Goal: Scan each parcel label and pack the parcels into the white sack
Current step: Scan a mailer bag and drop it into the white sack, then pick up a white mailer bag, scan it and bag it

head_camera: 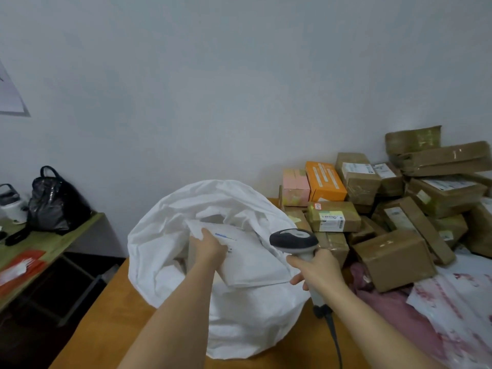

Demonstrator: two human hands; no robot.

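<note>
The white sack (170, 235) lies open on the wooden table, its mouth facing me. My left hand (209, 247) grips a flat white parcel (253, 259) with a blue-marked label and holds it in the sack's mouth. My right hand (318, 270) grips the handle of a grey and black barcode scanner (292, 238), whose head sits just right of the parcel. The scanner's cable hangs down toward the table's front edge.
A heap of brown taped cardboard parcels (396, 259), plus an orange box (326, 181) and a pink box (295, 186), fills the table's right side. Pink and white poly mailers (458, 302) lie at front right. A side desk with a black bag (57, 203) stands at left.
</note>
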